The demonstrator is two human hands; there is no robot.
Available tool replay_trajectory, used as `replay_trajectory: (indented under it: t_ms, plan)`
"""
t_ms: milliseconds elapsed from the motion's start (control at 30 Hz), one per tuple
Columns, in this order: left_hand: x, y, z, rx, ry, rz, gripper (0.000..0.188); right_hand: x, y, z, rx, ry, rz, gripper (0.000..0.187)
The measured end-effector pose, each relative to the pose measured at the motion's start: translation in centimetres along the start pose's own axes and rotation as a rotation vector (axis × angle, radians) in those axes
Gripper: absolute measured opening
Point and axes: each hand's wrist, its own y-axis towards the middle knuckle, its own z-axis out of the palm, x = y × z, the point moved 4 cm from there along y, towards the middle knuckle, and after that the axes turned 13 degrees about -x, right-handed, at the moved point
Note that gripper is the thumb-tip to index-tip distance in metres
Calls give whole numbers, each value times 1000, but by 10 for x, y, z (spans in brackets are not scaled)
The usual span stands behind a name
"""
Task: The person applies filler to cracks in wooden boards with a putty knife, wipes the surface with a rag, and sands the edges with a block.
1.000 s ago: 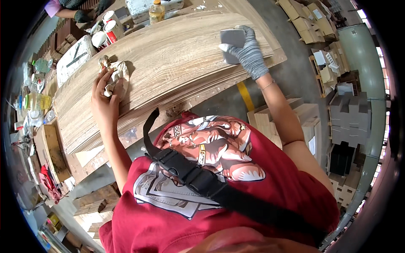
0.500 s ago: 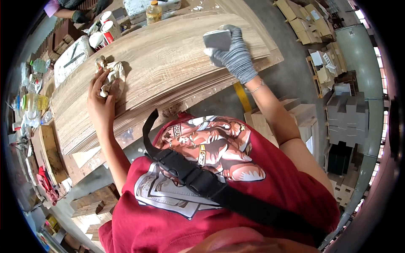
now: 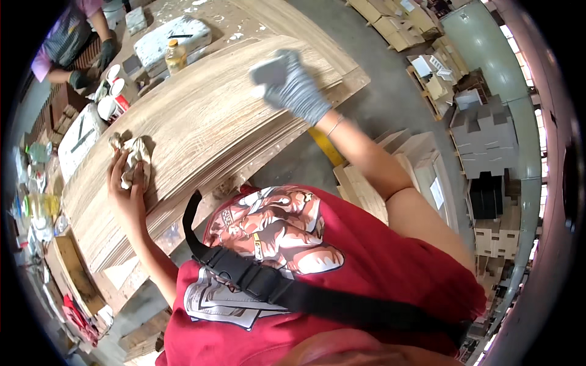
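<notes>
- Leftward goes my right hand (image 3: pixel 293 85) since the earlier frame — it has slid along the far part of the wooden panel (image 3: pixel 201 128), away from the right end.
- Gloved in grey, that hand grips a small grey block (image 3: pixel 268 70), flat against the wood.
- My bare left hand (image 3: pixel 128 189) is closed on a crumpled rag (image 3: pixel 131 157) — pressed on the panel's left part.
- Beyond the panel, a bottle (image 3: pixel 175 55) stands on the bench (image 3: pixel 244 15).
</notes>
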Motion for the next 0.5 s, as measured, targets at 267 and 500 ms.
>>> replay_trajectory:
  t_ms: [267, 500]
  plan:
    - [1, 2, 5, -7, -6, 61, 37, -38, 23, -41, -178, 90, -376, 71]
    - [-7, -2, 5, -40, 30, -1, 39, -18, 3, -16, -105, 801, 425, 76]
